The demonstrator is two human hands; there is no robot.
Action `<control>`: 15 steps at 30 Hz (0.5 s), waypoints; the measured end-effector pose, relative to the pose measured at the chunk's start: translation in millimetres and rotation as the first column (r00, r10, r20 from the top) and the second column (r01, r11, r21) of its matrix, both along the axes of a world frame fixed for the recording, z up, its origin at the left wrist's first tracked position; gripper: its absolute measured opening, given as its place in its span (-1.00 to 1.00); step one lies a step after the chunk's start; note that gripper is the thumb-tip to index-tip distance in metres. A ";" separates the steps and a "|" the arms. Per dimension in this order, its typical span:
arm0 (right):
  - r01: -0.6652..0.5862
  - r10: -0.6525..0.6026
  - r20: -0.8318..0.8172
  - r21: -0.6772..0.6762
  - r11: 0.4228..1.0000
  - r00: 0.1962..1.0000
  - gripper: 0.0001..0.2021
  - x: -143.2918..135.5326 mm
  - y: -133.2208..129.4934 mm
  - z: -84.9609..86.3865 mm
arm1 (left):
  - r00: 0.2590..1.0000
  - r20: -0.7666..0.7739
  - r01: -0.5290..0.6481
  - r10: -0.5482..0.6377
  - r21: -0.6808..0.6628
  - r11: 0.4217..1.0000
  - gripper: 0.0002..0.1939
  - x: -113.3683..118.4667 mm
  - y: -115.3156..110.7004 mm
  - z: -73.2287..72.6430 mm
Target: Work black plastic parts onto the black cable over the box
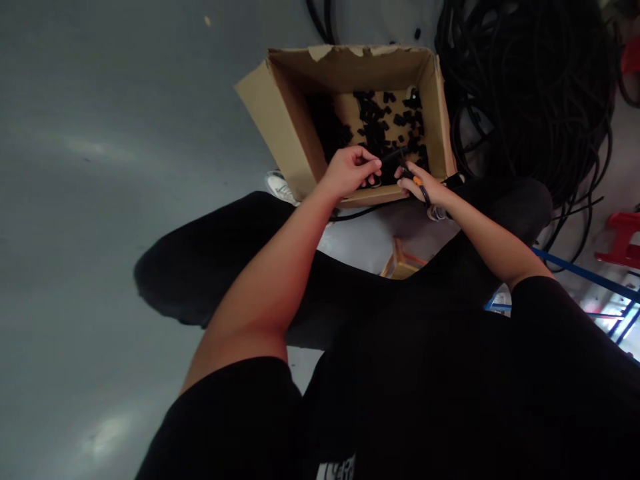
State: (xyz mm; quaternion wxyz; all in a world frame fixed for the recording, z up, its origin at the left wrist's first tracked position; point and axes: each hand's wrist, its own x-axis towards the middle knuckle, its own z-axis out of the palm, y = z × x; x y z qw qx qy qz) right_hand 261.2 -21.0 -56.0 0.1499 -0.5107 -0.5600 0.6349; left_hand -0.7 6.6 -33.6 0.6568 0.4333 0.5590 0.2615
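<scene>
Over the near side of an open cardboard box [442,113], my left hand [351,172] is closed, pinching a black hose [393,159] between thumb and fingers. The hose points right, toward my other hand. My right hand [421,183] is wrapped around scissors [418,181] with black and orange handles. Their dark blades are at the hose's right end; whether they touch it I cannot tell. Many short black cut pieces [373,120] lie on the bottom of the box, with a darker heap at its left side.
A large tangled pile of black hose [540,100] lies on the floor right of the box. One box flap [267,120] sticks out to the left. My knees flank the near side. A red stool [620,240] and a blue metal bar [585,272] are at the right.
</scene>
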 end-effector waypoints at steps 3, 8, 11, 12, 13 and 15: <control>-0.021 0.021 0.018 0.010 1.000 1.000 -0.63 3.5 1.5 -6.6 | 1.000 0.006 0.007 -0.007 0.002 1.000 -0.66 0.1 -0.4 3.3; -0.045 0.041 0.094 0.043 0.998 0.995 -0.51 4.8 4.8 4.4 | 1.000 0.008 0.019 -0.019 -0.013 1.000 -0.66 -0.2 0.6 3.1; -0.036 0.031 0.175 0.028 0.999 0.984 -0.44 2.2 3.8 17.7 | 1.000 -0.022 0.013 -0.013 -0.007 1.000 -0.64 -3.6 2.5 -2.9; -0.041 0.037 0.201 0.015 0.999 0.979 -0.43 1.1 3.1 21.3 | 0.999 -0.032 0.017 -0.017 0.001 1.000 -0.65 -5.0 3.0 -5.8; -0.045 0.044 0.224 0.002 0.999 0.974 -0.43 0.1 2.3 24.1 | 0.999 -0.043 0.025 -0.024 0.010 1.000 -0.65 -6.4 3.3 -8.8; -0.053 0.059 0.256 -0.028 0.998 0.965 -0.44 -1.6 0.6 27.5 | 0.997 -0.067 0.046 -0.044 0.026 0.999 -0.68 -8.8 3.2 -15.0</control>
